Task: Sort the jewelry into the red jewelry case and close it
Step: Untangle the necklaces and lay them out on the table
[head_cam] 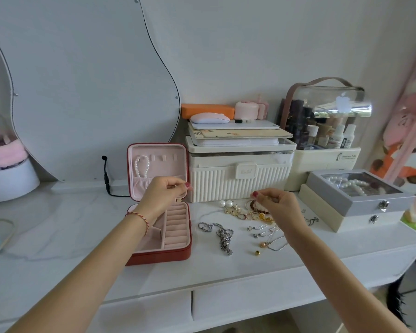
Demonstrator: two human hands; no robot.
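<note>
- Case count: one red jewelry case, lid up, one pearl strand hanging inside the lid; two pearl earrings, one thick silver chain.
- Surface: white marble-look vanity top, with a mirror behind.
- Left hand is pinched above the case; right hand is pinched above the jewelry pile; what either holds is too small to tell.

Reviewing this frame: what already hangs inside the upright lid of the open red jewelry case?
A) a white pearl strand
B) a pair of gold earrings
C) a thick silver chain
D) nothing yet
A: a white pearl strand hangs from a hook in the pink-lined lid of the open red jewelry case; the thick silver chain lies on the white tabletop.
</note>
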